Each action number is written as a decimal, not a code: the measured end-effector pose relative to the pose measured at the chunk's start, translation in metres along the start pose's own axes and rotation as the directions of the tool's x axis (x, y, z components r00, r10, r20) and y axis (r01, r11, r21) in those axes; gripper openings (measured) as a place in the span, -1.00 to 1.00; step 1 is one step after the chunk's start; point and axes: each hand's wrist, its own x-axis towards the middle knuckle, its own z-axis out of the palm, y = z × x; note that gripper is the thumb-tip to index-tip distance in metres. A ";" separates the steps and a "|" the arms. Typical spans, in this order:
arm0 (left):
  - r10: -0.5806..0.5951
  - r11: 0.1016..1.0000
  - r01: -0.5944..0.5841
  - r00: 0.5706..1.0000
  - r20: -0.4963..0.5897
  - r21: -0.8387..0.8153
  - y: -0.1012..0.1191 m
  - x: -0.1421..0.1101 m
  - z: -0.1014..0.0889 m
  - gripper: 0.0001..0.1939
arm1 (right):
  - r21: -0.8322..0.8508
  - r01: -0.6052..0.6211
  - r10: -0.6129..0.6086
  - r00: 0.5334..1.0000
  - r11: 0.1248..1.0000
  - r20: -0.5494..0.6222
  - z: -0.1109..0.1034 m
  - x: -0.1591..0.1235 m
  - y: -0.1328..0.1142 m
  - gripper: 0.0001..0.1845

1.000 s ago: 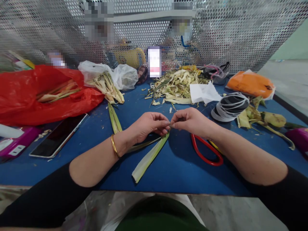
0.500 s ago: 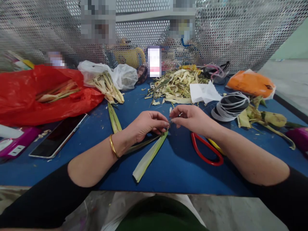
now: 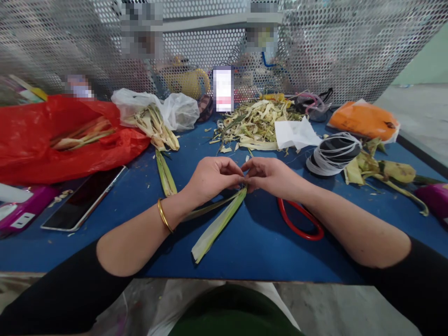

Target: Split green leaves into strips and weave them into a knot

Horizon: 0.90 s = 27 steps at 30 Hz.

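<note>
Over the middle of the blue table, my left hand point(image 3: 219, 179) pinches the tip of a pale green leaf strip point(image 3: 219, 224), which looks like a corn husk. Its wide end slants down toward the table's front edge. My right hand point(image 3: 268, 175) meets the left at that tip, thumb and finger closed; what it pinches is too small to make out. A thin brownish strip point(image 3: 210, 207) runs from under my left wrist to the same tip. Below my right wrist lies a red handle loop point(image 3: 301, 224), partly hidden by the forearm.
Husk scraps point(image 3: 262, 121) are heaped at the back beside white paper point(image 3: 296, 133). A spool of white cord point(image 3: 332, 156) and an orange packet point(image 3: 364, 120) stand right. On the left lie a red plastic bag point(image 3: 42, 163), a phone point(image 3: 84, 200) and a husk bundle point(image 3: 159, 128).
My right fingers drew slightly away from the tip, then closed in against my left fingers again. The leaf strip stays in my left hand, nearly in place.
</note>
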 end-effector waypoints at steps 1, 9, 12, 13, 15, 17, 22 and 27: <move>0.038 0.998 -0.037 0.999 -0.017 0.058 0.000 -0.001 0.000 -0.83 | 0.013 -0.012 0.012 1.000 1.000 -0.007 0.000 0.000 0.000 -0.82; 0.310 0.829 -0.267 0.951 -0.007 0.491 0.001 -0.006 0.000 -0.89 | 0.103 -0.046 0.051 0.998 0.994 -0.048 0.001 0.001 0.000 -0.83; 0.349 0.766 -0.282 0.937 -0.006 0.577 0.000 -0.007 0.001 -0.88 | 0.131 -0.029 0.035 0.999 0.991 -0.040 0.002 0.000 -0.001 -0.83; 0.365 0.744 -0.287 0.931 -0.009 0.603 0.000 -0.007 0.001 -0.88 | 0.142 -0.024 0.030 0.999 0.990 -0.040 0.003 0.000 -0.001 -0.84; 0.398 0.711 -0.295 0.917 -0.020 0.638 -0.001 -0.007 0.002 -0.87 | 0.162 -0.025 0.033 0.998 0.987 -0.051 0.004 0.000 -0.002 -0.84; 0.419 0.700 -0.300 0.907 -0.033 0.648 -0.002 -0.007 0.003 -0.87 | 0.177 -0.043 0.058 0.995 0.983 -0.077 0.005 0.000 -0.002 -0.85; 0.450 0.695 -0.335 0.893 -0.021 0.636 -0.003 -0.007 0.003 -0.86 | 0.181 -0.113 0.128 0.989 0.977 -0.073 0.004 0.000 -0.001 -0.84; 0.463 0.671 -0.345 0.886 -0.008 0.656 -0.004 -0.008 0.003 -0.84 | 0.153 -0.112 0.124 0.989 0.982 -0.075 0.002 0.000 0.001 -0.87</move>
